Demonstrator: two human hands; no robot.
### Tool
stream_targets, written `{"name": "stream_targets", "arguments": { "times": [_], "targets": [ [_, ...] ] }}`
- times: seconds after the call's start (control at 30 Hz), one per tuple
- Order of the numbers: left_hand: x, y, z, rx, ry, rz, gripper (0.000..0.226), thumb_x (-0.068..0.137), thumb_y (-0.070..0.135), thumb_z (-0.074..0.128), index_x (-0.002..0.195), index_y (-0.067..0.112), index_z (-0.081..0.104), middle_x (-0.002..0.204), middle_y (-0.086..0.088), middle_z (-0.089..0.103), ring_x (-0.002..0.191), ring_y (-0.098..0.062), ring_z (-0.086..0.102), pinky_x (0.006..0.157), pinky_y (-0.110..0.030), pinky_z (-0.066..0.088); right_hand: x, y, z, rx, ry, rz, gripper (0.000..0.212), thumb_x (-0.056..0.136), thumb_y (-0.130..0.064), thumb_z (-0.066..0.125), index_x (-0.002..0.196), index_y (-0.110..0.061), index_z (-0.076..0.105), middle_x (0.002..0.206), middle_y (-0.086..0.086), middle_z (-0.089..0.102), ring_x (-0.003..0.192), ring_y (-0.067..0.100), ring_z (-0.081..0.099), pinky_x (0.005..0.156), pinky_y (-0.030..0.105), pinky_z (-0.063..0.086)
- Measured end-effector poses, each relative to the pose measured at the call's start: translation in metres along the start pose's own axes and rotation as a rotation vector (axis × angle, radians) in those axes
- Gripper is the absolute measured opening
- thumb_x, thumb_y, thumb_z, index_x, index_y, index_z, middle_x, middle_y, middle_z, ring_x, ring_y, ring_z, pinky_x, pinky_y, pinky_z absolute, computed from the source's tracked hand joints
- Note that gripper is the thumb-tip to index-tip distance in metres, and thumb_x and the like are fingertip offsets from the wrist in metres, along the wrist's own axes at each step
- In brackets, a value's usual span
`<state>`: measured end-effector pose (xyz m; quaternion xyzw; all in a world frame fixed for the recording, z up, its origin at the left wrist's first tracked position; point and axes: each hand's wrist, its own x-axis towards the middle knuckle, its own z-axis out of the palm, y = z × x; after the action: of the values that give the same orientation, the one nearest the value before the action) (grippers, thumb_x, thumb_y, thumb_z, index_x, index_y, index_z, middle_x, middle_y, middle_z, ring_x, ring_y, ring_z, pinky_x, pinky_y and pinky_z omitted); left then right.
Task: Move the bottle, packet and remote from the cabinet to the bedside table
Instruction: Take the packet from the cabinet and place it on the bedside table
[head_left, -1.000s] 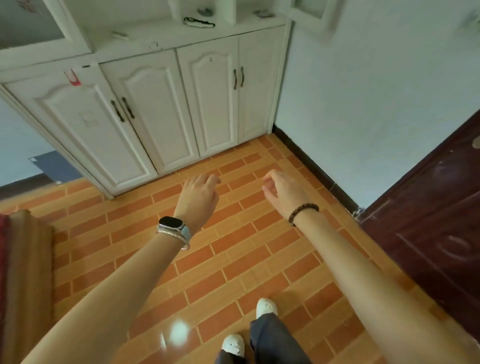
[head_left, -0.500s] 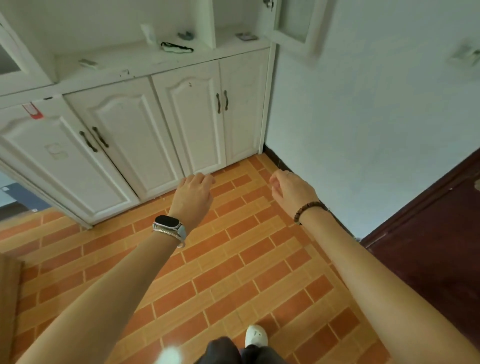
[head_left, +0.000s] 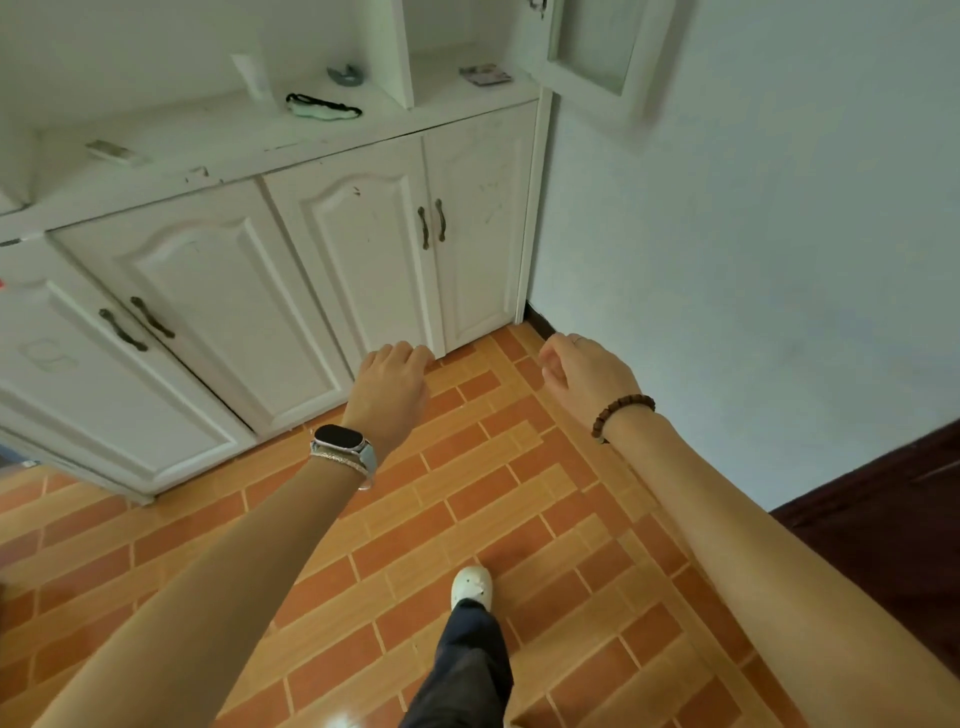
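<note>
Hands reaching forward over the orange tiled floor, both empty: left hand with fingers curled loosely downward, holding nothing; right hand half open, fingers bent, thumb apart, also holding nothing. Wearing a dark watch on the left wrist and a brown bead bracelet on the right. Stepping with one white shoe forward, dark trouser leg showing below it.

Facing a white cabinet, lower doors closed, open shelf above them. Lying on that shelf, well apart from both hands: white remote at the left; white tube-shaped bottle standing upright farther back; small packet lying flat in the right compartment, past the upright divider. Also resting there, a pale object with a black band just beside the bottle, and a grey curved object behind it, too small for telling what. Hanging open at upper right, a glass-paned cabinet door. Showing at lower right, a dark wooden door.
</note>
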<state>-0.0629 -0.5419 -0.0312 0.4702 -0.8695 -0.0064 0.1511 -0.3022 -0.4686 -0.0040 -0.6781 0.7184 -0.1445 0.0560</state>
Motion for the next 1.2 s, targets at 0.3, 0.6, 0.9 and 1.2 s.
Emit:
{"name": "stream_targets", "arguments": {
  "times": [0.3, 0.6, 0.9, 1.2],
  "targets": [
    [0.131, -0.055, 0.006, -0.046, 0.055, 0.041, 0.027, 0.090, 0.009, 0.047, 0.116, 0.012, 0.057, 0.103, -0.007, 0.062, 0.095, -0.026, 0.057, 0.090, -0.040, 0.043, 0.135, 0.020, -0.008, -0.026, 0.017, 0.048, 0.020, 0.095, -0.024, 0.048, 0.113, -0.018, 0.055, 0.108, 0.000, 0.060, 0.095, 0.019, 0.058, 0.077, 0.034, 0.051],
    [0.234, -0.085, 0.024, -0.045, 0.059, 0.045, 0.027, 0.089, 0.007, 0.050, 0.114, 0.011, 0.058, 0.101, -0.007, 0.063, 0.093, -0.025, 0.057, 0.091, -0.041, 0.044, 0.248, 0.049, -0.014, 0.012, 0.049, 0.064, 0.021, 0.096, -0.023, 0.049, 0.116, -0.019, 0.053, 0.108, 0.001, 0.060, 0.093, 0.017, 0.058, 0.080, 0.035, 0.054],
    [0.349, -0.078, 0.073, -0.063, 0.051, 0.036, 0.027, 0.087, 0.005, 0.051, 0.112, 0.012, 0.060, 0.100, -0.006, 0.063, 0.092, -0.025, 0.058, 0.088, -0.040, 0.045, 0.370, 0.119, -0.007, 0.035, -0.011, -0.009, 0.020, 0.095, -0.021, 0.049, 0.115, -0.019, 0.053, 0.107, 0.000, 0.058, 0.095, 0.019, 0.057, 0.080, 0.035, 0.052],
    [0.466, -0.065, 0.099, -0.102, 0.114, -0.041, 0.027, 0.084, 0.002, 0.050, 0.107, 0.010, 0.061, 0.098, -0.007, 0.063, 0.090, -0.026, 0.058, 0.088, -0.040, 0.044, 0.488, 0.171, -0.025, 0.035, -0.041, -0.099, 0.021, 0.095, -0.022, 0.049, 0.115, -0.017, 0.054, 0.109, 0.002, 0.061, 0.095, 0.019, 0.059, 0.078, 0.034, 0.053]
  ]
}}
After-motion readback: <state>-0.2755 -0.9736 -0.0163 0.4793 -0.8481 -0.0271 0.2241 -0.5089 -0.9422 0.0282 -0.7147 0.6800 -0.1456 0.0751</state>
